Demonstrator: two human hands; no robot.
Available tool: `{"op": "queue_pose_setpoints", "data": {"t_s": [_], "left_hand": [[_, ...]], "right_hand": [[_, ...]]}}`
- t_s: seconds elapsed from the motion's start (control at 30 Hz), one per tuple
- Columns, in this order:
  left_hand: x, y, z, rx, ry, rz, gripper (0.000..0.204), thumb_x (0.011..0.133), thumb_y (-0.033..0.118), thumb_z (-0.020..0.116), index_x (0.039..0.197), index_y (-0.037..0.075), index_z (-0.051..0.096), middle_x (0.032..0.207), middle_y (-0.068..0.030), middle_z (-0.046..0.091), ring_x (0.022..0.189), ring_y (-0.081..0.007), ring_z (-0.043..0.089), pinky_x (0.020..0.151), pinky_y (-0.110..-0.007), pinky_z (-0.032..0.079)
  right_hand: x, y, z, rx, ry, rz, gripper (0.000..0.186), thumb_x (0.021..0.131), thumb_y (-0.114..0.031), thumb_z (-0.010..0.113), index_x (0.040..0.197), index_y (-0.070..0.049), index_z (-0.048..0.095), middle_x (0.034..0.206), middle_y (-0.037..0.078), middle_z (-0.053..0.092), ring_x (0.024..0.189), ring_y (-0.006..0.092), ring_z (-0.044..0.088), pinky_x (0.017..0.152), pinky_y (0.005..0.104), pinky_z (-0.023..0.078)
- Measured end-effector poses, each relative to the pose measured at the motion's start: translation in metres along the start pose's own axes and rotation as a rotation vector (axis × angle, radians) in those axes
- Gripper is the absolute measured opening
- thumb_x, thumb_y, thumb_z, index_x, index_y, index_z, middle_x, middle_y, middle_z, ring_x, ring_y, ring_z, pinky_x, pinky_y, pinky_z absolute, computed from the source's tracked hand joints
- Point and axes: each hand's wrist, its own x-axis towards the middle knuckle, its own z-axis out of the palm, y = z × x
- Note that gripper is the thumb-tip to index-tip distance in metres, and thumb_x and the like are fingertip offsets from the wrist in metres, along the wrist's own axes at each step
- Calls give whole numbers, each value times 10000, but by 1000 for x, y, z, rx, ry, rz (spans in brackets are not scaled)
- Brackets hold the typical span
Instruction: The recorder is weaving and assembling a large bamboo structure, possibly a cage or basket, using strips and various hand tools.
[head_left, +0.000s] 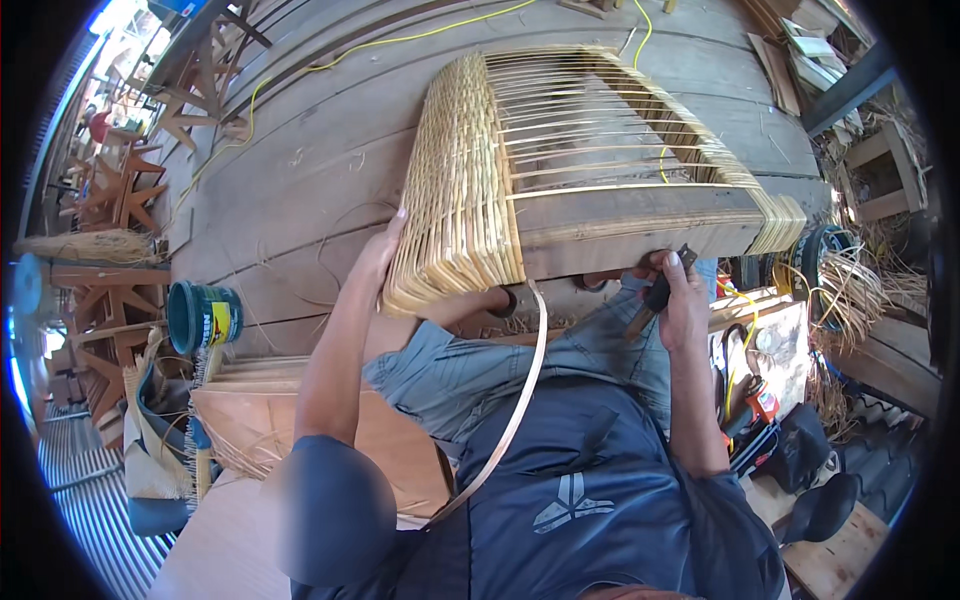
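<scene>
A wooden frame (640, 228) wound with pale cane strands stands before me. Dense weaving (452, 165) covers its left end, while spaced strands (590, 130) cross the open middle. My left hand (380, 250) lies along the outer left side of the weaving, its fingers partly hidden. In my right hand (684, 305), below the frame's near rail, is a dark hand tool (657, 292); its exact kind is unclear. One loose cane strand (535, 360) hangs from the weave's near corner and curves down across my dark shirt.
A green bucket (203, 316) stands at left near star-shaped wooden parts (125, 185). A yellow cord (400, 40) crosses the plank floor (330, 130). Bundled cane (850, 285) and tools (755, 405) lie at right. A wooden panel (385, 445) is beside my left arm.
</scene>
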Motion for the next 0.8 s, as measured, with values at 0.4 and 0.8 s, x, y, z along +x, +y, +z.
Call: {"op": "queue_pose_setpoints", "data": {"t_s": [0.4,0.8], "left_hand": [[-97,-106,174,-824,-326,-304,604,932,528,287,1339,88,364,1341,-84,443,1234,-245,411,1070,-421,267],[-113,-16,202,278,-758,-540,651,910,478,439,1332,4,294,1247,-193,452,1096,-276,513,916,-391,432]], "right_hand": [[111,-71,-94,-77,94,-14,259,851,-295,595,895,-40,573,724,41,548,629,144,543,533,288,444],[171,-55,-155,-148,123,39,290,882,-341,544,919,-55,573,757,32,564,603,111,514,478,274,409]]}}
